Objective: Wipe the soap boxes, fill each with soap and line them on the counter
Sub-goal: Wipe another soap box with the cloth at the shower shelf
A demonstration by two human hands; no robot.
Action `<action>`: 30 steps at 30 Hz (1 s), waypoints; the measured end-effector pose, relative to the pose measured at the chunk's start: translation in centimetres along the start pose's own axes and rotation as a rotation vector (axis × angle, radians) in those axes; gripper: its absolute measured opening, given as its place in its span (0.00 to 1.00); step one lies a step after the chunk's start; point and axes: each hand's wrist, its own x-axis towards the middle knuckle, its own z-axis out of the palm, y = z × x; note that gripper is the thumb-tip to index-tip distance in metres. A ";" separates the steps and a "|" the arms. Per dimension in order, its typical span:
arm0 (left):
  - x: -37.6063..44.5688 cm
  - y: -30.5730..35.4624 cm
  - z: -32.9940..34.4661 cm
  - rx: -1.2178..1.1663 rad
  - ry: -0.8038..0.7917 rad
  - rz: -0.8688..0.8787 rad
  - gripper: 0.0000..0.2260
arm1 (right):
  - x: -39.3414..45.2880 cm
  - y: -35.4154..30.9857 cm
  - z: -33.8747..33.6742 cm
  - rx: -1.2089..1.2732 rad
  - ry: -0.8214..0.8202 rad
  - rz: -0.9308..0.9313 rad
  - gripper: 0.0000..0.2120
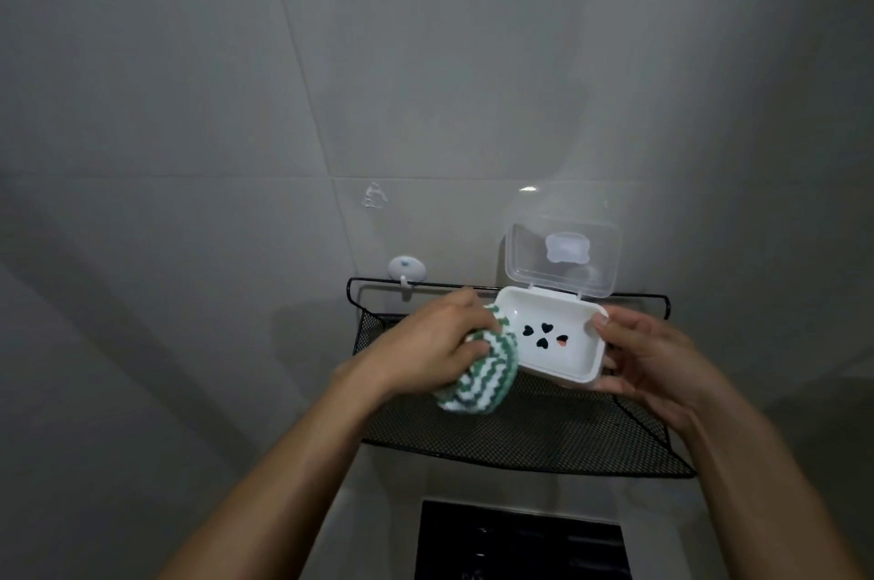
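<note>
A white soap box point(560, 359) with heart-shaped drain holes in its floor is held above a black mesh shelf. Its clear hinged lid point(563, 260) stands open, tilted back toward the wall. My right hand point(657, 359) grips the box at its right end, thumb on the rim. My left hand point(435, 338) clutches a bunched green-and-white striped cloth point(158, 371) pressed against the box's left end. No soap shows inside the box.
The black wire-mesh shelf point(534, 433) is fixed to a grey tiled wall point(284, 106). A white adhesive hook point(406, 269) sits on the wall left of the shelf rail. A dark rectangular opening point(520, 541) lies below the shelf.
</note>
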 end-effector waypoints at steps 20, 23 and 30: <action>-0.1 -2.6 1.5 -0.017 0.295 -0.317 0.03 | 0.3 -0.4 0.8 -0.266 0.126 -0.025 0.05; 0.1 -1.0 -1.1 -0.064 0.511 -0.202 0.07 | 0.4 -0.9 1.5 -0.336 0.099 -0.074 0.05; 0.2 1.3 -3.2 -0.048 0.492 -0.093 0.19 | 0.4 -1.6 2.4 -0.467 -0.001 -0.141 0.04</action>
